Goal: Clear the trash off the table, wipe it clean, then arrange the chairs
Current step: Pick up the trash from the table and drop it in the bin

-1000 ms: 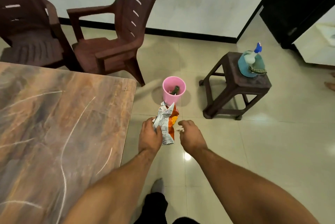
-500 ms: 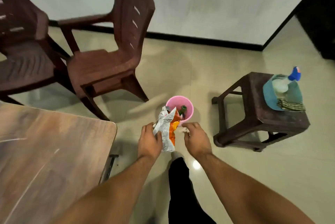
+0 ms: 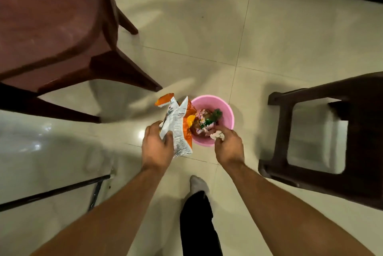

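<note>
Crinkled foil chip bag point(image 3: 178, 129), white and orange, gripped in left hand point(image 3: 157, 148) beside round pink plastic bin point(image 3: 228, 110) on glossy tile floor point(image 3: 207, 27). Right hand point(image 3: 228, 148) pinches white paper wad point(image 3: 217, 136) over bin rim. Bin holds wrappers.

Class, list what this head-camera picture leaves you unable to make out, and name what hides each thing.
In the head view:
- The print on the snack packet, in the grip of the left hand, is too blurred to read.
- The bottom of the pink bin is hidden under trash.
- The white scrap pinched by the right hand is too small to identify.
- The top of the stool is cut off by the right edge.
</note>
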### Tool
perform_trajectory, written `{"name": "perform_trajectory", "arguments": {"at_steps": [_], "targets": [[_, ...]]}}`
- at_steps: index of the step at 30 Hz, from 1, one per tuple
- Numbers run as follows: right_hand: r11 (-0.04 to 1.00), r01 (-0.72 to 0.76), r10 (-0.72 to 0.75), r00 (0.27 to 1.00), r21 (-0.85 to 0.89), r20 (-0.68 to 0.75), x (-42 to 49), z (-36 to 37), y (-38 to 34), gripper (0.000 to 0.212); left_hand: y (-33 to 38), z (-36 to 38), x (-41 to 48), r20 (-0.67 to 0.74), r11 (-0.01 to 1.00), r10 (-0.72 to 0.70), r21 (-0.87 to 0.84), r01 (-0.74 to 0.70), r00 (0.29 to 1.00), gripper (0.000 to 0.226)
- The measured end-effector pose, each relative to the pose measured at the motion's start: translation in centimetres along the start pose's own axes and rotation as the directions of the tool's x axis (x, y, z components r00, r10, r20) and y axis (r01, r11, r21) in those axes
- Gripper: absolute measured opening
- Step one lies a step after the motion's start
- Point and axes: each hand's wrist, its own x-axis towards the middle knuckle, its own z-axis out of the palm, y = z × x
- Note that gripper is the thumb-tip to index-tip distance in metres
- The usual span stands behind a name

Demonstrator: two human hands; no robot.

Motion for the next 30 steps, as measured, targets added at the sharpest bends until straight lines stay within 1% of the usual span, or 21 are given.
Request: {"name": "perform_trajectory", "arguments": {"at_steps": [2, 4, 5, 7, 8, 9, 10, 11, 12, 14, 15, 16, 17, 18, 19, 20, 22, 24, 26, 28, 30], "targets": [[0.992, -0.047, 0.044, 0.999, 0.114, 0.021, 3.0, 2.0, 1.5, 0.049, -1.3, 2.2, 2.0, 0.008, 0.999, 0.026, 0.02, -0.026, 1.0, 0.038], [0.966, -0.087, 0.072, 0.995, 0.244, 0.069, 4.8, 3.3, 2.3, 0.063, -2.2, 3.7, 3.3, 0.018, 0.999, 0.037, 0.033, -0.038, 0.999, 0.038], [0.953, -0.112, 0.088, 0.991, 0.281, 0.098, 5.5, 3.9, 2.4, 0.07, -2.6, 4.4, 3.8, 0.031, 0.999, 0.031, 0.041, -0.032, 0.999, 0.038], [0.913, -0.187, 0.149, 0.98, 0.363, 0.13, 5.5, 4.4, 2.4, 0.072, -3.0, 5.4, 4.0, 0.043, 0.999, 0.026, 0.045, -0.028, 0.999, 0.038], [0.849, -0.258, 0.201, 0.965, 0.46, 0.168, 5.2, 4.3, 2.2, 0.068, -3.1, 6.0, 4.1, 0.048, 0.999, 0.025, 0.041, -0.027, 0.999, 0.037], [0.759, -0.326, 0.234, 0.944, 0.563, 0.232, 4.6, 4.2, 2.0, 0.065, -3.1, 6.4, 4.0, 0.056, 1.0, 0.014, 0.025, -0.015, 0.998, 0.036], [0.676, -0.381, 0.231, 0.922, 0.631, 0.31, 3.8, 4.0, 1.7, 0.065, -2.8, 6.9, 3.9, 0.067, 1.0, -0.011, -0.003, 0.011, 0.998, 0.034], [0.625, -0.409, 0.192, 0.906, 0.664, 0.377, 2.9, 3.6, 1.3, 0.067, -2.4, 7.4, 3.7, 0.087, 0.998, -0.043, -0.039, 0.046, 0.995, 0.03], [0.617, -0.418, 0.148, 0.894, 0.667, 0.423, 1.9, 3.3, 0.9, 0.067, -2.0, 7.9, 3.5, 0.117, 0.993, -0.077, -0.077, 0.086, 0.99, 0.025], [0.65, -0.394, 0.112, 0.895, 0.65, 0.431, 0.6, 2.8, 0.7, 0.061, -0.9, 9.2, 3.4, 0.214, 0.97, -0.156, -0.152, 0.191, 0.964, 0.018], [0.643, -0.392, 0.132, 0.903, 0.658, 0.41, 0.4, 2.8, 0.7, 0.059, -0.5, 9.9, 3.5, 0.263, 0.954, -0.185, -0.183, 0.237, 0.947, 0.016], [0.6, -0.415, 0.187, 0.904, 0.684, 0.385, 0.2, 3.0, 1.0, 0.056, -0.4, 10.6, 3.6, 0.304, 0.943, -0.202, -0.197, 0.269, 0.931, 0.017], [0.526, -0.454, 0.264, 0.891, 0.719, 0.369, 0.6, 3.0, 1.1, 0.05, -0.3, 11.2, 3.8, 0.338, 0.935, -0.212, -0.203, 0.291, 0.917, 0.019], [0.465, -0.49, 0.351, 0.867, 0.737, 0.355, 1.0, 3.2, 1.3, 0.043, -0.2, 11.7, 3.9, 0.37, 0.931, -0.216, -0.202, 0.305, 0.904, 0.022], [0.439, -0.507, 0.428, 0.844, 0.742, 0.323, 1.5, 3.2, 1.5, 0.037, -0.1, 12.0, 4.0, 0.396, 0.928, -0.217, -0.199, 0.314, 0.892, 0.025], [0.482, -0.51, 0.487, 0.832, 0.712, 0.266, 2.4, 3.4, 1.9, 0.032, -0.2, 12.5, 4.3, 0.413, 0.922, -0.224, -0.205, 0.329, 0.883, 0.025], [0.655, -0.502, 0.536, 0.835, 0.564, 0.121, 4.2, 3.6, 2.8, 0.029, -0.3, 13.0, 4.5, 0.407, 0.91, -0.243, -0.218, 0.352, 0.88, 0.023], [0.805, -0.479, 0.507, 0.862, 0.349, 0.014, 5.9, 3.1, 2.9, 0.029, -0.7, 13.1, 4.8, 0.364, 0.896, -0.281, -0.232, 0.379, 0.888, 0.024], [0.912, -0.395, 0.4, 0.916, 0.11, -0.028, 7.6, 2.5, 2.8, 0.031, -1.7, 12.9, 5.0, 0.33, 0.892, -0.303, -0.233, 0.388, 0.894, 0.032], [0.948, -0.292, 0.295, 0.955, -0.127, 0.006, 9.1, 2.1, 2.5, 0.034, -2.8, 12.4, 5.0, 0.306, 0.906, -0.302, -0.202, 0.372, 0.903, 0.043], [0.929, -0.205, 0.239, 0.968, -0.309, 0.075, 10.7, 2.4, 1.8, 0.04, -3.9, 11.8, 5.1, 0.27, 0.914, -0.309, -0.18, 0.363, 0.912, 0.047]]}}
